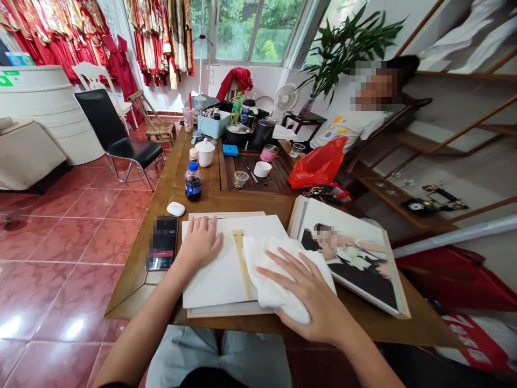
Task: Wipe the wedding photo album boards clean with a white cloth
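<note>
A white board or page [218, 264] lies on a pale-edged panel in front of me. On its left part rests my left hand [202, 240], open and palm down, fingers lying flat near the top edge. My right hand [301, 285] presses on a folded white cloth [278, 256], its fingers spread out over the top of it. The cloth covers the board's right side. Between my hands lies a long, narrow, pale-yellow flat tool [242, 264] with a forked end and two dark dots; the cloth touches or overlaps its right edge.
To the right lies a thick photo album [351, 258] showing a couple's picture. A phone [162, 242], a white earbud case [176, 209] and a cola bottle [193, 182] stand left. A red bag [317, 164], cups and a tea tray lie beyond. A person [347, 126] sits far right.
</note>
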`<act>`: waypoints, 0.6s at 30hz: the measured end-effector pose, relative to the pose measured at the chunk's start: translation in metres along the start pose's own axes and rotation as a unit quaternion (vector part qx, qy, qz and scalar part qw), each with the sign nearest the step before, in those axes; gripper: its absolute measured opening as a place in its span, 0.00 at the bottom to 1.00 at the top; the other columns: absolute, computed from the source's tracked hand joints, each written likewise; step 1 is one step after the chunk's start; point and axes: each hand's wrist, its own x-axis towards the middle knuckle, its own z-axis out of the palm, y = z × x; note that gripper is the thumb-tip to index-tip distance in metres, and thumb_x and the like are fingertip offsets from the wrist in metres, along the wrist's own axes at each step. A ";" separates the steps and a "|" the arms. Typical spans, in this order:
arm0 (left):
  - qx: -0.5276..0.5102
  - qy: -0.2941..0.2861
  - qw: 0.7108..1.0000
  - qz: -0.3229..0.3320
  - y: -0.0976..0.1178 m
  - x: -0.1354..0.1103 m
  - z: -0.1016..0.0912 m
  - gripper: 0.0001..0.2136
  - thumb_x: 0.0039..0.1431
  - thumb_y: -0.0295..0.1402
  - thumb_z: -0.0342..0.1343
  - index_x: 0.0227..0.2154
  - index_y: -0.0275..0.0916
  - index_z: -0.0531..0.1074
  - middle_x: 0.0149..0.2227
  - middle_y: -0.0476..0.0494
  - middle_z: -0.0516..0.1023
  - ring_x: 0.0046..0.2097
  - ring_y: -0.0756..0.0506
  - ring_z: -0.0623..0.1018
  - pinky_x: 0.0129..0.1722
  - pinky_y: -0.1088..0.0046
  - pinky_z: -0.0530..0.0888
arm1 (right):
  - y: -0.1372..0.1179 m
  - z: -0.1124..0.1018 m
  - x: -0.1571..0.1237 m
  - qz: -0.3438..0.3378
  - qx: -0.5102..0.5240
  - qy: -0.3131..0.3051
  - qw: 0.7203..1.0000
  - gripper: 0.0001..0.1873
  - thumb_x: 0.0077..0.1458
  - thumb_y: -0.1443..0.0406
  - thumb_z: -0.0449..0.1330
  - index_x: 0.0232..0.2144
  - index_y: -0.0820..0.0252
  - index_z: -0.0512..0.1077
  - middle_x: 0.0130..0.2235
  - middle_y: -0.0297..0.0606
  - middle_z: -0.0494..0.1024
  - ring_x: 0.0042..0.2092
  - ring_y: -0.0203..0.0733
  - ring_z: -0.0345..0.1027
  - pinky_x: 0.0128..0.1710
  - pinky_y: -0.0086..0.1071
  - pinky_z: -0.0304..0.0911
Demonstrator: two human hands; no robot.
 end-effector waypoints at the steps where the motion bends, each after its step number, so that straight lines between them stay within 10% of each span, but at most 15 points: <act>1: 0.004 0.000 1.000 0.002 0.000 0.000 0.001 0.25 0.71 0.39 0.40 0.65 0.30 0.62 0.56 0.28 0.72 0.62 0.34 0.69 0.69 0.47 0.55 | 0.001 0.001 -0.002 0.002 0.011 0.010 1.000 0.36 0.53 0.59 0.61 0.65 0.43 0.65 0.71 0.41 0.60 0.70 0.65 0.51 0.65 0.67 0.48; 9: -0.014 0.010 1.000 0.022 -0.004 0.001 0.003 0.24 0.67 0.35 0.44 0.63 0.31 0.62 0.53 0.29 0.70 0.60 0.33 0.68 0.66 0.47 0.60 | 0.026 0.008 0.053 0.111 0.155 0.126 0.974 0.24 0.65 0.55 0.52 0.60 0.46 0.71 0.65 0.39 0.71 0.69 0.58 0.56 0.67 0.64 0.49; 18: 0.007 -0.010 1.000 0.021 -0.001 0.001 -0.004 0.20 0.68 0.37 0.46 0.56 0.31 0.68 0.51 0.28 0.70 0.55 0.31 0.69 0.59 0.51 0.68 | 0.015 0.004 0.127 0.005 0.135 0.001 0.991 0.26 0.61 0.56 0.58 0.61 0.44 0.71 0.68 0.40 0.65 0.72 0.63 0.47 0.66 0.70 0.39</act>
